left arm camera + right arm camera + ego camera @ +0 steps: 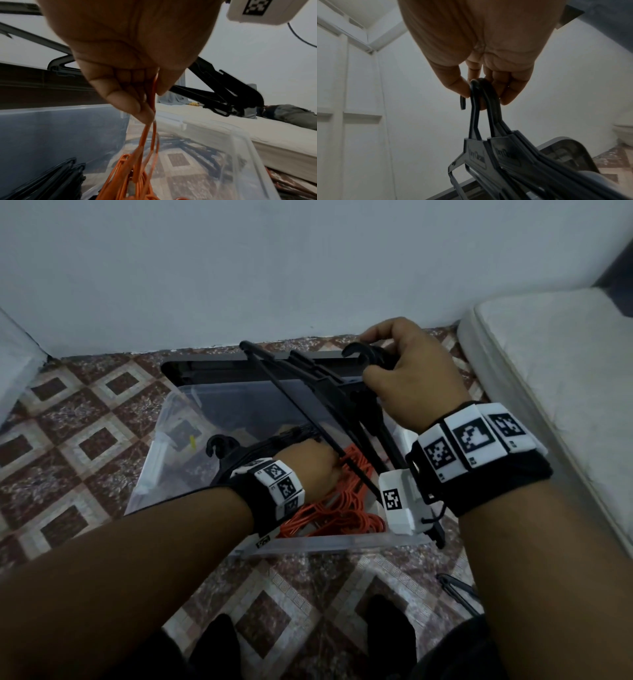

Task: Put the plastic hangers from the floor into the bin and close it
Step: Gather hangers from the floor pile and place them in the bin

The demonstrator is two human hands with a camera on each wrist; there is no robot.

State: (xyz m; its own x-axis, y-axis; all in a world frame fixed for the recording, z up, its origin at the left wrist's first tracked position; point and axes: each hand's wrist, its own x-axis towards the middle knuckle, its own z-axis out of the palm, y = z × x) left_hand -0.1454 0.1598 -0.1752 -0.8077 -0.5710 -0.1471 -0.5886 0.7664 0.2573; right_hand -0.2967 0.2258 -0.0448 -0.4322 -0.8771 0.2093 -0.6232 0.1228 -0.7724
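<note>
Hangers in R hand

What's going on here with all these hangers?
A person is packing hangers into a clear bin on the tiled floor. The right hand holds a bunch of black hangers by their hooks above the bin. The left hand, down inside it, pinches the orange hangers. More black ones already lie inside. The bin is open, and its dark lid lies behind it.

One clear bin, one grey lid, two bunches of hangers, black and orange.
</note>
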